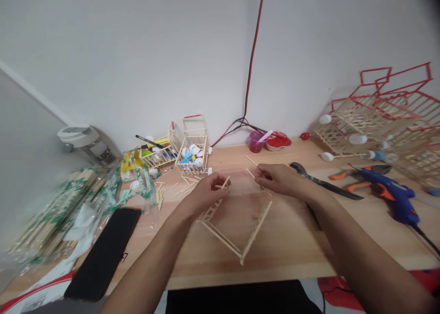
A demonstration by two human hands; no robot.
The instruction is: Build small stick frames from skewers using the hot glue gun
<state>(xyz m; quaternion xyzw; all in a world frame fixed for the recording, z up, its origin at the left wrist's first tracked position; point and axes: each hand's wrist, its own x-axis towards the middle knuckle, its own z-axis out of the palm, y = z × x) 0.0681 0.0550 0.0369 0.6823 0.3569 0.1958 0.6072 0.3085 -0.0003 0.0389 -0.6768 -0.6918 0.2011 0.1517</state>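
A small frame of thin wooden sticks lies on the wooden desk in front of me, open towards the wall. My left hand is closed, pinching a short stick at the frame's left side. My right hand is closed too, its fingertips pinching a thin stick at the frame's far right end. Loose short sticks lie scattered just beyond my left hand.
Two small stick baskets hold bottle caps at the back. Packs of chopsticks and a black pad lie left. A blue glue gun, pliers, a black knife and larger stick baskets sit right.
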